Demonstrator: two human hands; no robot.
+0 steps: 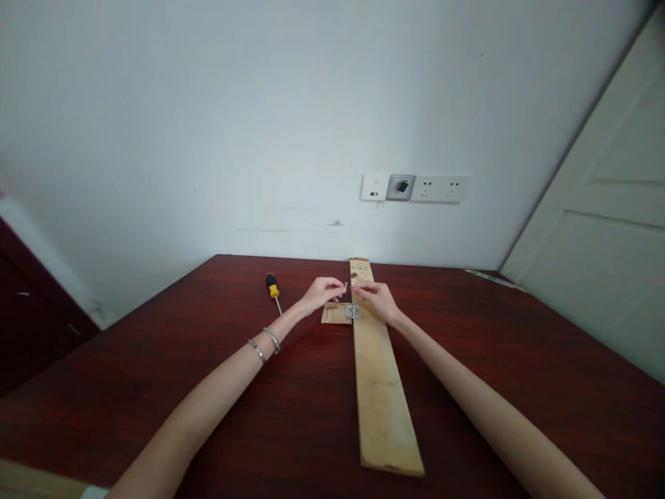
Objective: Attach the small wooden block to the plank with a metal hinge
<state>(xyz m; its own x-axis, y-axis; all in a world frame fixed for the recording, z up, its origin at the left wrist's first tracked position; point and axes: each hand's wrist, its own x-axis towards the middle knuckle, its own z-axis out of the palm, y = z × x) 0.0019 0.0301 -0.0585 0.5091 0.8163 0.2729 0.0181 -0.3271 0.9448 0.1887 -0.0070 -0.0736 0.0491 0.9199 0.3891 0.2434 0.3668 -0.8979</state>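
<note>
A long pale wooden plank (pixel 382 388) lies on the dark red table (pixel 519 360), running away from me. A small wooden piece (pixel 335 314) sits against its left side, joined by a small metal hinge (pixel 352 311). My left hand (pixel 323 292) hovers just above the small piece, fingers pinched on a tiny screw (pixel 346 284). Resting on the plank beside the hinge, my right hand (pixel 375 298) has its fingers curled together close to the same screw. Both wrists are bare except for two bracelets (pixel 264 345) on the left.
A yellow-and-black screwdriver (pixel 273 291) lies on the table left of my hands. The white wall behind carries a row of sockets (pixel 415 188). A white door (pixel 607 229) stands at the right, and dark furniture (pixel 31 305) at the far left.
</note>
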